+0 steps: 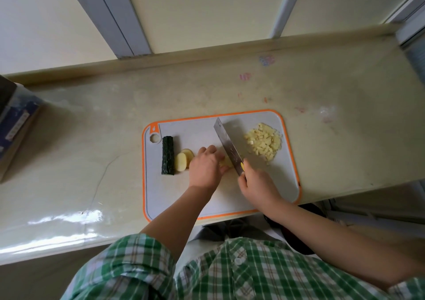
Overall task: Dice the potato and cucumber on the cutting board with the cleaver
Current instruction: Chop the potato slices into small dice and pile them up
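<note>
A potato piece [226, 161] is being pinned near the middle of the board [197, 129] by the left hand [205, 167], whose fingers are being curled down over it, so most of the piece is hidden. The cleaver [227, 146] is being held by the right hand [257, 183], which is being closed around the handle; the blade is being set against the piece just beside the left fingertips. The blade's long axis is being run diagonally, its tip being pointed away from the person and toward the left, its handle end toward the near right.

By the look of things, the task is partly done. A heap of potato dice [264, 144] is lying at the far right of the board, well apart from the hands. Two potato slices [182, 160] are waiting uncut just left of the left hand, being leaned on each other. The cucumber [167, 155] is lying whole and untouched near the board's left edge, just beside the slices, its long axis being run from near to far, roughly parallel to that edge. So some potato and all of the cucumber are judged to be left. The board is being carried on the pale desk [92, 127].
</note>
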Motion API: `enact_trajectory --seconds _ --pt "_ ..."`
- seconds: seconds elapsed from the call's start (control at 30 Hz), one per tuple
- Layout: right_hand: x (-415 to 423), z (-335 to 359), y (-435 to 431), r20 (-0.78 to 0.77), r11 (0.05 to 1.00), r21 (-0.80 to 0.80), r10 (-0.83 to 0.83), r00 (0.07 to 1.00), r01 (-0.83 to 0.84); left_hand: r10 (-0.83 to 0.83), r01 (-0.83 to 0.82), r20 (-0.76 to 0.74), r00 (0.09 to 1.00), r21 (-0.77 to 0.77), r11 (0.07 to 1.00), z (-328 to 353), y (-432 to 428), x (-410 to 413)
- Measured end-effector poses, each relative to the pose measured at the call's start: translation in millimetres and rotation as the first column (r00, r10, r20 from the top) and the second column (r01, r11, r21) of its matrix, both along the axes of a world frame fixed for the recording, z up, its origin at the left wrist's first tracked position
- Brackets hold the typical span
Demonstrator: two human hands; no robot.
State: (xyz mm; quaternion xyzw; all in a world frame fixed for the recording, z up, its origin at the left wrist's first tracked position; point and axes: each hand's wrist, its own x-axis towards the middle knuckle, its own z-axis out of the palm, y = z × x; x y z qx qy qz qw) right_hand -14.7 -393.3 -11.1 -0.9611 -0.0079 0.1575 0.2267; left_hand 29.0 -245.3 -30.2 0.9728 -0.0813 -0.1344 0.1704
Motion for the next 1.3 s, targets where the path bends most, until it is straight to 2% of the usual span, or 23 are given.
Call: enact_trajectory --seconds 0.23,0.47,0.8,1.13,1.3 --pt "14.8 11.9 1.0 0.059 0.995 0.069 -0.079 0.995 0.075 -0.028 0.028 -0.004 1.000 0.029 0.999 1.1 4.0 -3.1" --pt "5.6 15.1 0.5 0.025 0.999 0.049 0.013 1.000 -0.014 -0.016 0.016 0.000 1.000 0.064 0.998 3.4 1.7 -3.4" --pt "-0.5 3.3 3.8 -0.041 1.000 0.003 0.028 0.999 -0.028 0.007 -0.007 0.001 1.000 0.028 1.000 3.9 0.5 -2.1" --pt "14.1 12.9 -0.1 0.058 0.997 0.076 -0.007 0.998 0.003 -0.015 0.016 -0.009 1.000 0.036 0.999 4.5 3.1 -4.2" --pt "7.2 14.5 -0.2 0.014 0.998 0.034 0.059 0.998 -0.060 -0.001 0.001 -0.001 1.000 0.025 1.000 4.0 3.0 -3.9"
